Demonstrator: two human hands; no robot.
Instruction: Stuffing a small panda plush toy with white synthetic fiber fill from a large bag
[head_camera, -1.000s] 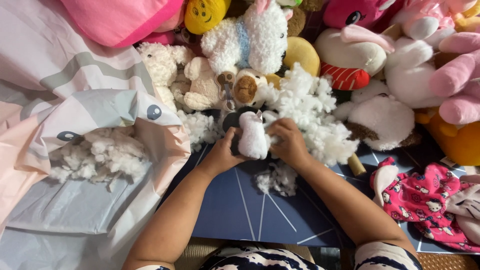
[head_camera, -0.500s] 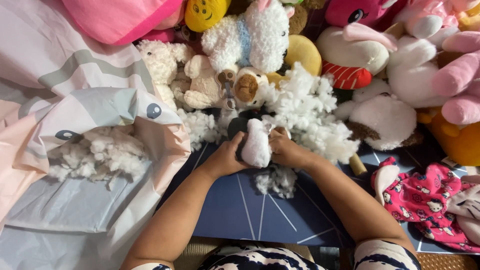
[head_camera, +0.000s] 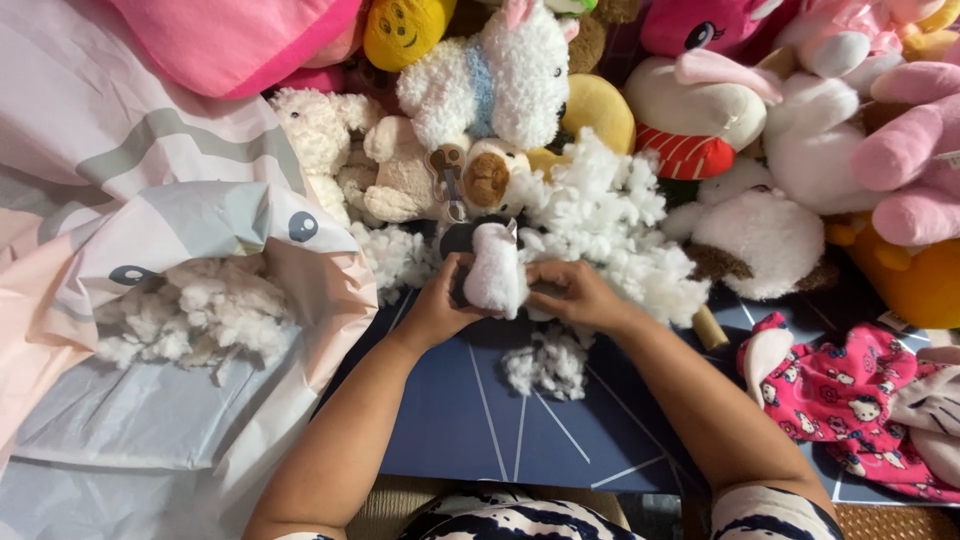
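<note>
Both hands meet over the dark blue mat with thin white lines (head_camera: 520, 430): the left hand (head_camera: 440, 305) is curled around the side of a small white plush piece with a dark patch at its top (head_camera: 495, 272), gripping it upright, while the right hand (head_camera: 572, 293) pinches at its other side with bent fingers (what the fingertips hold is hidden). Loose white fibre stuffing (head_camera: 610, 225) is heaped just behind, with a smaller tuft (head_camera: 545, 362) lying on the mat below the hands. More stuffing sits in an open pale pink and grey fabric cover (head_camera: 180, 250) to the left, and plush toys crowd the far side.
</note>
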